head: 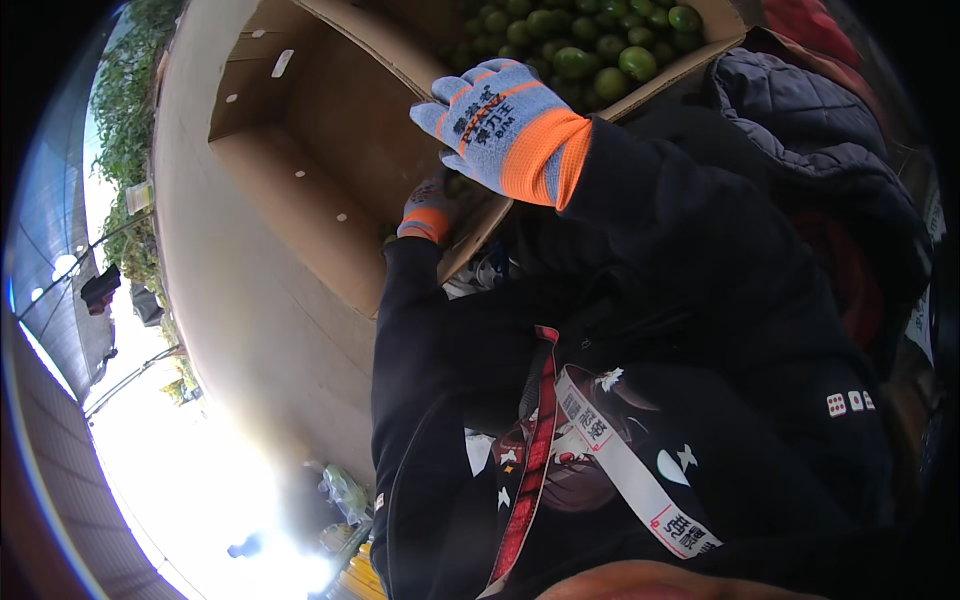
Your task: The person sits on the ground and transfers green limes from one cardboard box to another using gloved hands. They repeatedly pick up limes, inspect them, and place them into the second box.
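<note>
My right hand (499, 131), in a blue-grey knit glove with an orange cuff, is above the cardboard wall between two open compartments or boxes. The back of the glove faces up, and whatever is under the palm is hidden. Lower down, my left hand (429, 204) wears a matching glove and reaches into the near corner of the left cardboard box (300, 217). A dark green fruit (456, 184) shows beside its fingers, partly in shadow; whether they grip it is unclear. Many round green citrus fruits (574, 61) fill the cardboard box (675, 67) on the far right.
Concrete floor (247, 315) extends to the left of the boxes. A dark quilted garment (810, 112) lies at the right. Two lanyard straps (611, 465) hang over my black top. At lower left are a plastic bag (345, 491) and something yellow (360, 574).
</note>
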Tool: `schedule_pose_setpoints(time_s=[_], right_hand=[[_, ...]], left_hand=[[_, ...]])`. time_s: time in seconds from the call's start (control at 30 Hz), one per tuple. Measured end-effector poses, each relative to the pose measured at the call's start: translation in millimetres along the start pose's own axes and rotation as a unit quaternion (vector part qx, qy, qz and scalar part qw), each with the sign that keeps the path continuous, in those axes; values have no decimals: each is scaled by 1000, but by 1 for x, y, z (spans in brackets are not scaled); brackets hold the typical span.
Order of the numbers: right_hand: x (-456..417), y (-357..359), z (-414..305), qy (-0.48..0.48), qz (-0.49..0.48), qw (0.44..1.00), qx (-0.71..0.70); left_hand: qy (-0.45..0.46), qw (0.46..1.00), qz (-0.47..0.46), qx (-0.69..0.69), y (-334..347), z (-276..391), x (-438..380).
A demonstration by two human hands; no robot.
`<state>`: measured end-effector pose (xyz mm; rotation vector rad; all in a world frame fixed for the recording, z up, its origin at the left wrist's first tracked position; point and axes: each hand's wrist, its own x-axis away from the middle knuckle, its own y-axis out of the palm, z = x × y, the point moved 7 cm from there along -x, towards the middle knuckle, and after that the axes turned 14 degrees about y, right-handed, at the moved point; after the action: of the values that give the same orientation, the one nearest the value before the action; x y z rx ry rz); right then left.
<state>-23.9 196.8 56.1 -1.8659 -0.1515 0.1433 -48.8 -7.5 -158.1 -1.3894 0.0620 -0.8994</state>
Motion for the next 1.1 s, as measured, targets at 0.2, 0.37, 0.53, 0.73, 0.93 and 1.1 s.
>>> schedule_pose_setpoints(time_s=[0.2,0.37,0.53,0.73,0.93,1.1], right_hand=[[3,5,1,-20,9,999,-35],[15,10,-30,-108,-36,991,-70],[9,-13,-7,-23,-2,1000,-15],[8,-45,23,23,275,953,-122],[15,-26,9,-39,173,979,-104],[10,0,9,-8,164,986,-19]], left_hand=[[77,770,271,573,-97,42,40],[214,769,284,532,-135,90,79],[142,778,282,542,-155,97,84],[-19,874,311,374,-60,-70,106],[-72,996,23,45,9,-82,73],[-38,991,-121,-45,29,-49,37]])
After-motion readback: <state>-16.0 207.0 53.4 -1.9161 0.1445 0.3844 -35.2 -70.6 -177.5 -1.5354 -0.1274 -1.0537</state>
